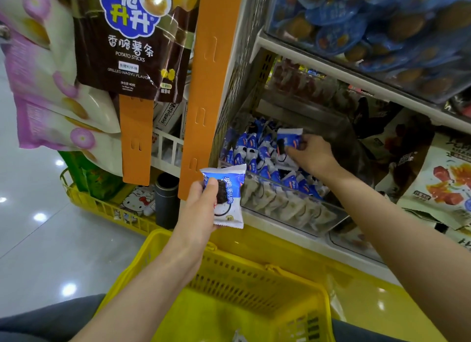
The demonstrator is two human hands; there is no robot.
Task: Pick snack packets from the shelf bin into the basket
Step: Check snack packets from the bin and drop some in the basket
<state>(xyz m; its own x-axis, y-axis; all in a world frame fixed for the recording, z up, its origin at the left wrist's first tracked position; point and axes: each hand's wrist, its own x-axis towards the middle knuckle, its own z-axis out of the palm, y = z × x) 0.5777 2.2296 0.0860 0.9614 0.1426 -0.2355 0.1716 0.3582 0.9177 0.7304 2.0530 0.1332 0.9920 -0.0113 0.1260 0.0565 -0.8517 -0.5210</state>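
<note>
— What was the left hand (201, 210) doing?
— It held a blue and white snack packet (233, 201). The fingers and thumb were curled round its left side. The packet stood almost straight up in the air. It was just in front of the bin (280, 206) and near the far rim of the yellow basket (242, 285).
— And the right hand (313, 155)?
— It was over the bin. Its thumb and fingers pinched a second packet (289, 137) by one end, a little above the pile of packets (254, 153).
— Where was the bin?
— It sat on a shelf and had a clear front wall. The blue and white pile lay in the back part. Pale packets stood in a row in the front part.
— Was anything in the basket?
— One small white corner showed at the bottom edge of the view. I could not tell what it was.
— What else was there?
— A brown bag of potato sticks (132, 40) hung at the top left, with a long orange strip (211, 86) beside it. Blue packs (369, 22) lay on the shelf above. Another yellow basket (102, 209) sat on the floor to the left.
</note>
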